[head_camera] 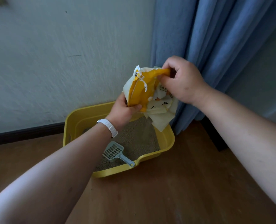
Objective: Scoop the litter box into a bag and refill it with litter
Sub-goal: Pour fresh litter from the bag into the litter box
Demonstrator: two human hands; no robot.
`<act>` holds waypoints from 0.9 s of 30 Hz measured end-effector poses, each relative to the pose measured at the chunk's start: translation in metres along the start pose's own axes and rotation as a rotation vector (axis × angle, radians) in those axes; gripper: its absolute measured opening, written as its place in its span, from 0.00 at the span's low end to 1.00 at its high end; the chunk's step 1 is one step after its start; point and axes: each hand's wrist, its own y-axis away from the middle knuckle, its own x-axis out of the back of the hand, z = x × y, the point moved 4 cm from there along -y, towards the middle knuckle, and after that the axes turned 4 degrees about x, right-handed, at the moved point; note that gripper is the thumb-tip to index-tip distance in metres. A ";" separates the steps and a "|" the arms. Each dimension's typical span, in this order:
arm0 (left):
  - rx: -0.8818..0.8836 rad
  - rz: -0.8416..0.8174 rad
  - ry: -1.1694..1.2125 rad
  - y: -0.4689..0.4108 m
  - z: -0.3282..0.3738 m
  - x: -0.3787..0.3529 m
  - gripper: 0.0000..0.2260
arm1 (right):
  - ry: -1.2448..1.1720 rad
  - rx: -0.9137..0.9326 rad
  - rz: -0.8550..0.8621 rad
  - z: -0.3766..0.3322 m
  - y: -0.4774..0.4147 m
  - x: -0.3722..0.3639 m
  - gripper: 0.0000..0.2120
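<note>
The yellow-and-white litter bag (147,94) hangs crumpled above the far right corner of the yellow litter box (166,139), which sits on the wooden floor (174,191) against the wall (53,62) beside a blue curtain (214,38). The left hand (123,110) clenches its lower edge and the right hand (180,80) pinches its upper edge, likely tipping the last grains onto the litter (138,139). A grey scoop (115,151) rests inside, handle on the near rim, seemingly parked for reuse
</note>
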 end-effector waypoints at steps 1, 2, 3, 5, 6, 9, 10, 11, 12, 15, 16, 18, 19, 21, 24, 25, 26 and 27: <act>0.000 -0.006 -0.007 0.003 0.003 0.000 0.28 | 0.005 -0.005 -0.002 -0.001 0.003 0.003 0.09; -0.003 -0.013 -0.016 0.006 0.005 0.000 0.29 | 0.008 -0.016 -0.003 -0.001 0.006 0.006 0.10; -0.003 -0.019 -0.032 0.010 0.008 0.001 0.29 | 0.008 -0.030 -0.004 0.000 0.008 0.010 0.11; 0.000 -0.028 -0.066 0.015 0.014 0.001 0.29 | -0.008 -0.058 -0.008 0.002 0.013 0.015 0.12; -0.001 -0.032 -0.076 0.018 0.016 0.000 0.29 | -0.025 -0.072 -0.005 0.003 0.014 0.017 0.12; -0.001 -0.022 -0.097 0.022 0.022 -0.002 0.28 | -0.056 -0.112 0.012 0.007 0.017 0.020 0.13; 0.005 -0.007 -0.095 0.023 0.023 -0.002 0.27 | -0.050 -0.126 0.011 0.009 0.018 0.021 0.13; 0.007 0.006 -0.089 0.023 0.024 -0.003 0.26 | -0.044 -0.139 0.008 0.012 0.019 0.022 0.13; 0.008 0.020 -0.081 0.023 0.025 -0.004 0.23 | -0.037 -0.148 0.004 0.016 0.021 0.024 0.13; 0.012 0.060 -0.059 0.023 0.031 -0.009 0.12 | -0.007 -0.186 -0.012 0.031 0.027 0.034 0.11; 0.017 0.071 -0.054 0.022 0.033 -0.012 0.10 | -0.005 -0.213 -0.024 0.038 0.031 0.038 0.11; 0.025 0.082 -0.033 0.021 0.038 -0.018 0.08 | -0.002 -0.266 -0.057 0.054 0.039 0.045 0.10; 0.026 0.086 -0.020 0.021 0.040 -0.021 0.08 | -0.011 -0.292 -0.080 0.062 0.044 0.047 0.09; 0.037 0.098 0.009 0.020 0.042 -0.028 0.08 | -0.080 -0.346 -0.126 0.073 0.055 0.049 0.05; 0.050 0.134 0.004 0.019 0.047 -0.038 0.10 | -0.141 -0.417 -0.183 0.084 0.071 0.048 0.01; 0.054 0.145 -0.003 0.019 0.049 -0.041 0.10 | -0.122 -0.435 -0.204 0.088 0.075 0.047 0.04; 0.057 0.151 -0.008 0.019 0.051 -0.044 0.10 | -0.102 -0.456 -0.225 0.093 0.079 0.047 0.05; 0.060 0.153 -0.020 0.019 0.054 -0.047 0.09 | -0.095 -0.478 -0.243 0.097 0.083 0.048 0.06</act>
